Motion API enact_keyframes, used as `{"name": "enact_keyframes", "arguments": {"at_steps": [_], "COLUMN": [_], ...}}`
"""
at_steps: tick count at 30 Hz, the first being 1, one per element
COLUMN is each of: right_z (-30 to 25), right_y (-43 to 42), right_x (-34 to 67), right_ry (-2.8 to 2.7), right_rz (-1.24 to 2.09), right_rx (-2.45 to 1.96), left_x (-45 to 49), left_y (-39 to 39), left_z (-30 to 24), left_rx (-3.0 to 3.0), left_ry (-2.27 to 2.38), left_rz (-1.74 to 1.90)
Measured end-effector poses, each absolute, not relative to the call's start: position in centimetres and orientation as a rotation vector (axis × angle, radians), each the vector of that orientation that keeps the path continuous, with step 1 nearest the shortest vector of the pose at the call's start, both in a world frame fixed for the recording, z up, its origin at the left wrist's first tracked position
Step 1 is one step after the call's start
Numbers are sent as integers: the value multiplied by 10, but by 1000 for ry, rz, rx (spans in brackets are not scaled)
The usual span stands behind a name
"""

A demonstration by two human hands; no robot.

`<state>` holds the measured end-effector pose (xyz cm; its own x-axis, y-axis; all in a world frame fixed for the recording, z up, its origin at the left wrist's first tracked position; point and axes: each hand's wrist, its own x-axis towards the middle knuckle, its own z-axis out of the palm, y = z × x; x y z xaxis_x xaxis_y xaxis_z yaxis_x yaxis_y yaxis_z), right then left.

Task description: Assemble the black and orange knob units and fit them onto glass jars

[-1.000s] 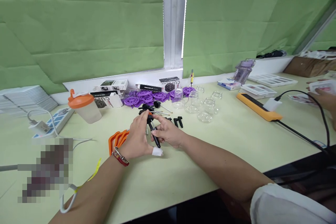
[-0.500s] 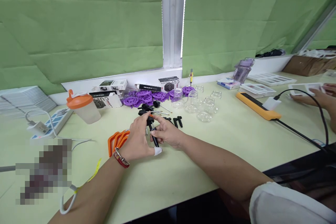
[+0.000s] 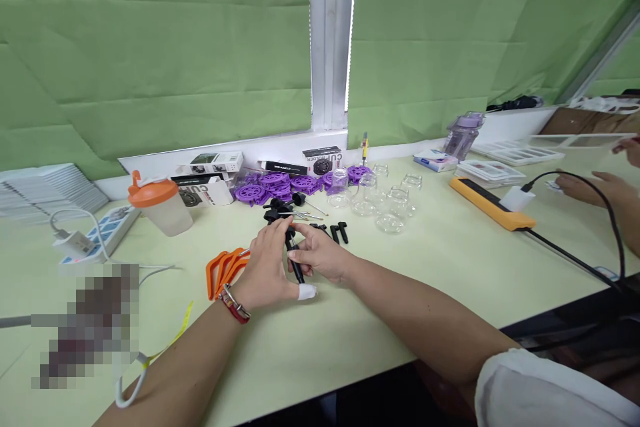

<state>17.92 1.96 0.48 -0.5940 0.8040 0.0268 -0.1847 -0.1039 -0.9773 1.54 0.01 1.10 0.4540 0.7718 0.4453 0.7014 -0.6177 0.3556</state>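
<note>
Between both hands is a black rod-like part (image 3: pixel 297 269) with a thin metal shaft, held tilted above the table. My left hand (image 3: pixel 274 260) spans it, fingertips at its upper end and the white-wrapped thumb by its lower end. My right hand (image 3: pixel 320 252) pinches its middle from the right. Orange angular frames (image 3: pixel 225 271) lie left of my left hand. Just beyond the fingers are black heads with metal rods (image 3: pixel 278 211). Small black elbow-shaped pieces (image 3: pixel 342 233) lie past my right hand. How the upper end is gripped is partly hidden by fingers.
Purple openwork discs (image 3: pixel 273 185), printed boxes (image 3: pixel 200 189) and clear jars (image 3: pixel 390 221) stand at the back. An orange-lidded cup (image 3: pixel 160 205) is left; a yellow-orange power strip (image 3: pixel 493 203) with cables is right. Another person's hand (image 3: pixel 595 188) shows far right.
My hands keep their hold on the black part; my left fingers and thumb have shifted slightly right. At far right, the other person's hands have separated and a white frame has moved up, blurred.
</note>
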Motion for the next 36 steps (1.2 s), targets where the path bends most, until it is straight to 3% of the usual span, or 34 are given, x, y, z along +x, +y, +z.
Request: {"name": "enact_keyframes", "arguments": {"at_steps": [36], "right_z": [6], "right_y": [21], "right_x": [183], "right_ry": [-1492], "right_rz": [1776], "right_rx": [-692], "left_x": [16], "left_y": [-3], "left_z": [16], "left_rx": [2539], "left_ry": [1232], "left_rz": [951]}}
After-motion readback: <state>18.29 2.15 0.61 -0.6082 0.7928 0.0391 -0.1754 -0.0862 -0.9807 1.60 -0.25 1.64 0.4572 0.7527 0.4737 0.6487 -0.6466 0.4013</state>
